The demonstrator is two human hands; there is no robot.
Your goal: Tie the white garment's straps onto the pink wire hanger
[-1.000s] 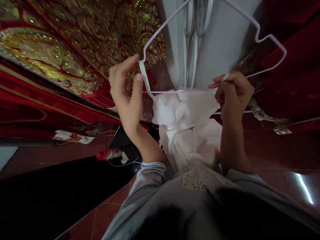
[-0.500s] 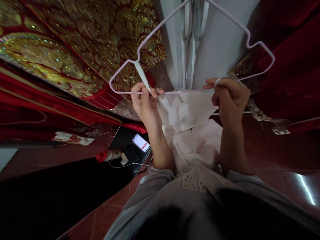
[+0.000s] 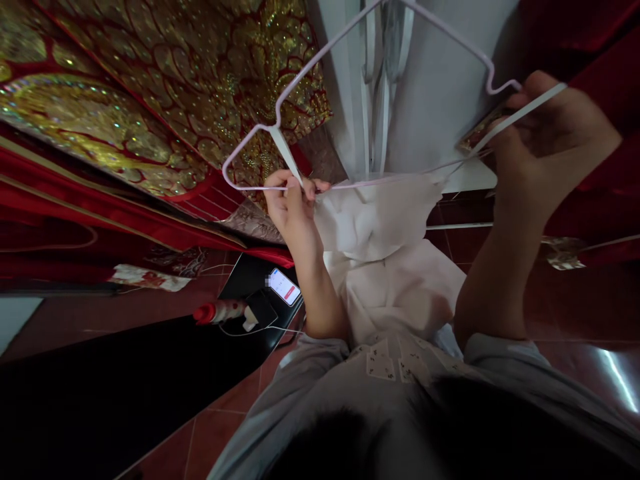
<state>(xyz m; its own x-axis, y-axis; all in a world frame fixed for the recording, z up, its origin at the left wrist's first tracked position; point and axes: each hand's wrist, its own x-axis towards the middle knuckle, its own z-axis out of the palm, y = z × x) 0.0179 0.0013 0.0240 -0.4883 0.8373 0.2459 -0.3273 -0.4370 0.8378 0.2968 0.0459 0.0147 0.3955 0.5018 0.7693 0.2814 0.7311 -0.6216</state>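
A pale lilac clothes hanger (image 3: 327, 48) spans the upper middle. Under its lower bar hangs a thin white garment (image 3: 373, 223), with its left strap (image 3: 285, 150) looped over the hanger's left notch. My left hand (image 3: 300, 207) is closed where that strap meets the lower bar. At the hanger's right end, my right hand (image 3: 547, 143) grips the right strap (image 3: 523, 113), stretched taut upward from the garment. The fingers of this hand partly hide the hanger's right end.
Red and gold sequined garments (image 3: 200, 87) hang at left, and dark red cloth (image 3: 610, 60) at right. A pale cabinet door (image 3: 430, 93) with long handles stands ahead. On a black bench (image 3: 125, 373) are a phone (image 3: 285, 287), a red-capped bottle (image 3: 220, 311) and a cable.
My right hand has moved right and up from the lower bar to the hanger's right end, stretching the right strap. My left hand has barely moved.
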